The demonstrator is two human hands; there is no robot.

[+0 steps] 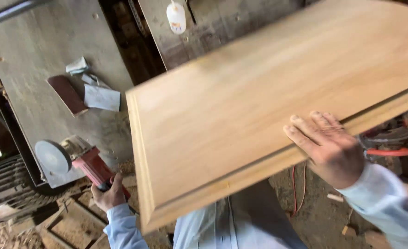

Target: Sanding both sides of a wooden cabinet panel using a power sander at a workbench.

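Board (pixel 259 106), pale wood, long axis upper right to lower left; right hand (pixel 326 147) flat on near edge. Left hand (pixel 108 193), lower left, wrapped around red grinder (pixel 81 161).

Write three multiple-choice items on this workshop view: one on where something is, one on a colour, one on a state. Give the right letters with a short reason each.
1. Where does the right hand rest?
A. On the near edge of the wooden panel
B. On the glue bottle
C. On the floor

2. What colour is the body of the angle grinder?
A. Blue
B. Red
C. Yellow

3. How is the left hand engaged?
A. Open and free
B. Flat on the panel
C. Closed around the grinder's handle

Answers:
1 A: the fingers lie spread on the panel beside its grooved edge.
2 B: the housing behind the grey disc is red.
3 C: the fingers wrap the grinder's rear end, low at the left beside the workbench.
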